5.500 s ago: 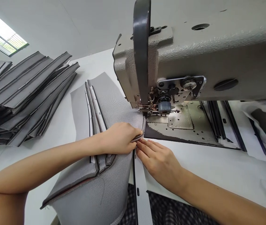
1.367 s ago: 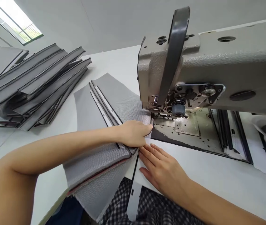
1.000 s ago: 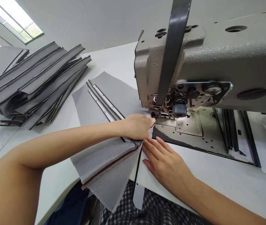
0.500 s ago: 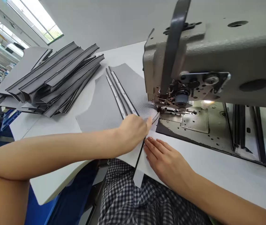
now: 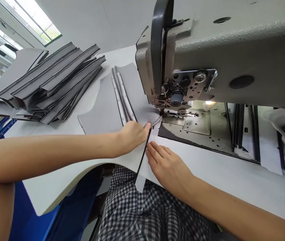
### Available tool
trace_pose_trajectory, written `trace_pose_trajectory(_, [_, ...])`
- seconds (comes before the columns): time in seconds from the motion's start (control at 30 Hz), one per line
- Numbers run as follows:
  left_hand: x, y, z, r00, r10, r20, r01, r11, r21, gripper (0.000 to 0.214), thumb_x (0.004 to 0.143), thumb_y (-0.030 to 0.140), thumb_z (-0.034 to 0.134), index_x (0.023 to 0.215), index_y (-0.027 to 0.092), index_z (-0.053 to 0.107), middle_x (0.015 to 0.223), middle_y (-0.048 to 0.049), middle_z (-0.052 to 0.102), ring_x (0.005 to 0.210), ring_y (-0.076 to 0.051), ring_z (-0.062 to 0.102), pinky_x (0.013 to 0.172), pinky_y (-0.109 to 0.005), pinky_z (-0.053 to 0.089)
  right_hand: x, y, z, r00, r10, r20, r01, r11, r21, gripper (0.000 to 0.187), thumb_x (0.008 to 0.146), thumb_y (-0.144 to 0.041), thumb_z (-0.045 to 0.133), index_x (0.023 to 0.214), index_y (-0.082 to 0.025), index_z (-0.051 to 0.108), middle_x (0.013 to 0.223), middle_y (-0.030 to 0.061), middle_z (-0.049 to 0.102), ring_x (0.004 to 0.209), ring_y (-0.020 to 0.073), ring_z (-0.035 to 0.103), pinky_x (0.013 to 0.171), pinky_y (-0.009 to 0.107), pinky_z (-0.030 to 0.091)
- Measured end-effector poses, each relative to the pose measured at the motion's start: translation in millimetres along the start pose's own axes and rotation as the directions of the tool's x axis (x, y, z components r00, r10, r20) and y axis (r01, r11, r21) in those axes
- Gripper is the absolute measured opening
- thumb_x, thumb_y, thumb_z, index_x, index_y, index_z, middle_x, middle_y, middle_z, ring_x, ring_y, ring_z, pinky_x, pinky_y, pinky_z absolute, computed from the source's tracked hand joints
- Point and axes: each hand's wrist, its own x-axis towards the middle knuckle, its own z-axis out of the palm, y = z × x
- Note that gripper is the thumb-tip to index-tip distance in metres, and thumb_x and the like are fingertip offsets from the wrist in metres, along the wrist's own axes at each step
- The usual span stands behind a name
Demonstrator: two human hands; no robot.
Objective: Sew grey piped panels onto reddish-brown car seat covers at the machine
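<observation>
The grey fabric panel [image 5: 99,108] lies spread on the worktop [image 5: 207,170], mostly left of a pale, black-edged strip [image 5: 140,183] overhanging the near edge.

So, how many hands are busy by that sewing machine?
2: the left hand at the grey fabric, the right hand on the black-edged strip. No others show there.

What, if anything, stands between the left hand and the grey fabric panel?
Nothing visible: the left hand rests on the grey fabric panel at its near edge. The panel also reaches the sewing machine, nothing visible between.
</observation>
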Motion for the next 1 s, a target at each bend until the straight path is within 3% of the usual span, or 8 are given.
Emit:
trace_pose_trajectory(0.2, [4,10,0.9,0.995,0.065,-0.071,-0.081,0.964,-0.254,0.066,0.082,0.014,0.051,0.143,-0.006,0.036,0.079,-0.0134,0.071,0.078,-0.031,0.071,0.057,-0.035,0.049,4,-1,-4,0.999,0.012,0.035,-0.013,1.000,0.013,0.021,0.075,-0.007,0.059,0.089,-0.007,0.075,0.094,0.0168,0.074,0.092,0.0292,0.068,0.084,0.038,0.055])
trace_pose_trajectory(0.4, [2,1,4.1,0.995,0.036,-0.088,-0.051,0.982,-0.183,0.058,0.080,0.012,0.051,0.136,0.000,0.045,0.076,-0.0122,0.070,0.079,-0.032,0.072,0.058,-0.034,0.049,0,-1,-5,1.000,0.006,0.026,-0.006,1.000,0.000,0.041,0.079,-0.008,0.054,0.116,0.002,0.069,0.124,0.0235,0.066,0.115,0.0337,0.063,0.093,0.040,0.053])
trace_pose_trajectory(0.63, [4,5,9.2,0.993,0.054,-0.101,-0.075,0.974,-0.214,0.068,0.081,0.012,0.049,0.145,-0.005,0.033,0.079,-0.0123,0.072,0.076,-0.031,0.072,0.057,-0.035,0.050,7,-4,-8,0.999,0.024,0.037,-0.025,0.999,0.034,0.028,0.074,-0.012,0.057,0.093,-0.003,0.076,0.104,0.0212,0.073,0.103,0.0334,0.067,0.093,0.040,0.053])
trace_pose_trajectory(1.0, [17,0,5.5,0.987,0.061,-0.147,-0.098,0.961,-0.260,0.066,0.081,0.013,0.053,0.142,-0.008,0.036,0.072,-0.0109,0.068,0.073,-0.031,0.072,0.060,-0.036,0.054,6,-1,-6,0.996,0.089,0.023,-0.090,0.994,0.061,0.031,0.076,-0.008,0.053,0.097,-0.005,0.076,0.105,0.0180,0.073,0.102,0.0298,0.067,0.097,0.039,0.051])
